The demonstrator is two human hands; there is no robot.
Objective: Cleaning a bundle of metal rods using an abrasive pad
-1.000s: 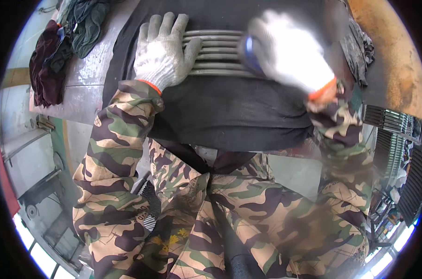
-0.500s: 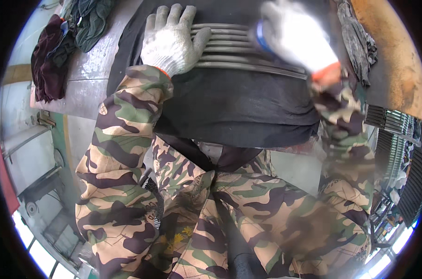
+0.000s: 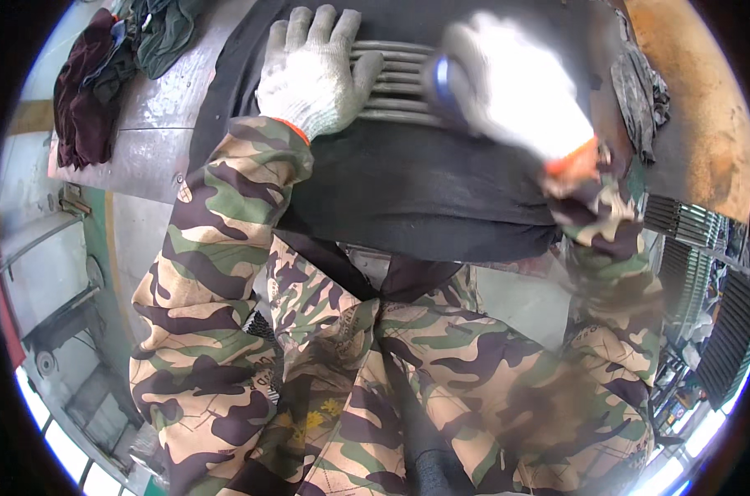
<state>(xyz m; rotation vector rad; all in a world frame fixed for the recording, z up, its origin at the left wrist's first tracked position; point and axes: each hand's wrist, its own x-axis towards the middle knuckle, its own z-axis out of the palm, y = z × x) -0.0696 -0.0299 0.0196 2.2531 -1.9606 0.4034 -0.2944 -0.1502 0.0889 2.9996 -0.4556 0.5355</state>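
Several slim grey metal rods (image 3: 404, 105) lie side by side on a black cloth (image 3: 408, 182) spread over the table. Flat across their left ends rests my left hand (image 3: 313, 78), in a white knit glove with greyish fingers spread apart. My right hand (image 3: 511, 83), gloved the same way, is curled over a dark object with a blue rim (image 3: 444, 76), held on or just above the rods. Motion blur smears this hand, and its grip hides most of the object, so its kind is unclear. The rods' right ends are hidden behind my right hand and wrist.
Dark crumpled cloths (image 3: 85, 99) lie on the metal tabletop (image 3: 156, 107) at the far left. A grey rag (image 3: 640, 103) hangs beside a rusty orange-brown sheet (image 3: 697, 99) on the right. Below it stand stacked rows of dark bars (image 3: 685, 219).
My right hand has moved a little left and down along the rods with the blue-rimmed object. My left hand stays spread on the rods, shifted only slightly in view.
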